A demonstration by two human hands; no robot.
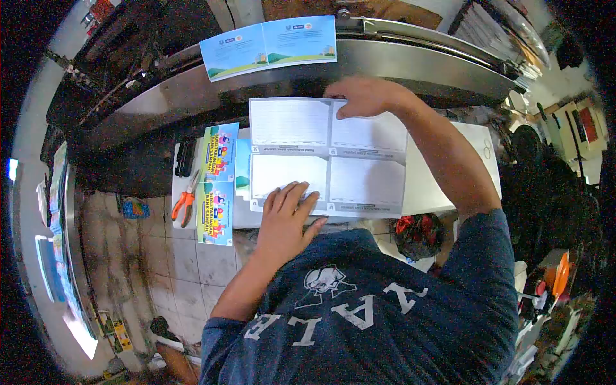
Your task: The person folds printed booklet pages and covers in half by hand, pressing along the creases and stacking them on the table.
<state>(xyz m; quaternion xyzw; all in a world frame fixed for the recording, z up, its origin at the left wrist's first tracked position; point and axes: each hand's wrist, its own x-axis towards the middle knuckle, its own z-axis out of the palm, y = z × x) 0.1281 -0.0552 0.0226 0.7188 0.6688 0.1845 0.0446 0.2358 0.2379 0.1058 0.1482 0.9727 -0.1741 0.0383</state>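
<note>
Four-panel printed sheet (292, 122) lies flat on the worktop (475, 151), just ahead of the person's torso, under and between both hands. Long axis runs left to right, across the body, with only a slight tilt. Print points backward for the reader: the grey heading bands sit along each panel's near side, lettering upside down, so its top faces the shirt (378, 327). Left hand (285, 221) is on the near-left panel, palm down, fingers moderately spread, thumb apart; from it the sheet stretches forward and rightward. Right hand (369, 96) is at the far edge, right of the middle, thumb over the paper, other fingers reaching beyond the edge; from it the sheet lies back toward the body and to both sides. Neither hand is clearly nearer, as both overlap it. Whether the right pinches paper, I cannot tell (fingertips blurred there). Orange-handled pliers (184, 206) lie left, beside the yellow-and-blue printed sheet (218, 154), well apart from the right hand.
</note>
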